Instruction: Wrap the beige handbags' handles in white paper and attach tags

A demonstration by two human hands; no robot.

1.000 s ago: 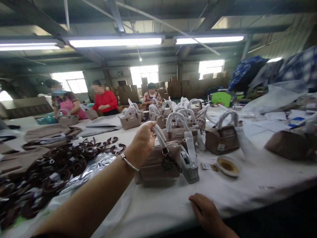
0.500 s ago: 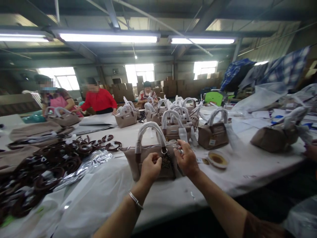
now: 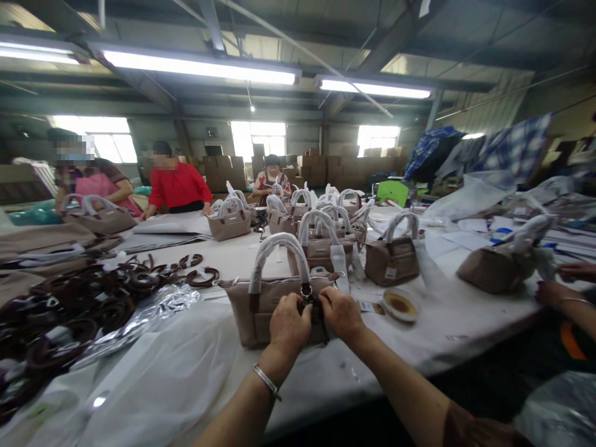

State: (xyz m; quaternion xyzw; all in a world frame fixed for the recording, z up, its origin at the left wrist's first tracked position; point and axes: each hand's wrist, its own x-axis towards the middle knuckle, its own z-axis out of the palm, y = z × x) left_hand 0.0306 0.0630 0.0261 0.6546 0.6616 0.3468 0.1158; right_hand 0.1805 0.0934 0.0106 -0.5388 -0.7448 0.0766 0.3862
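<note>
A taupe handbag [image 3: 242, 313] stands upright on the table in front of me, its handle [image 3: 274, 245] wrapped in white film. A dark ornate charm [image 3: 310, 302] hangs from a metal ring [image 3: 306, 290] at the handle's base. From the left, my left hand [image 3: 291, 323] is closed in a pinch on the charm. My right hand [image 3: 342, 315] pinches at its right side, fingertips bent inward. Between them, the fingers cover part of the charm and of the bag's front.
Brown coiled straps [image 3: 112, 304] and clear plastic sheeting [image 3: 162, 354] lie to the left. More wrapped handbags [image 3: 393, 257] stand behind and to the right. A round dish [image 3: 400, 305] sits near my right hand. Co-workers [image 3: 179, 183] stand across the table; another person's hands [image 3: 556, 292] show at far right.
My left hand has moved right and onto the charm. My right hand has come down to the charm from near the bag's top edge. The view has shifted slightly.
</note>
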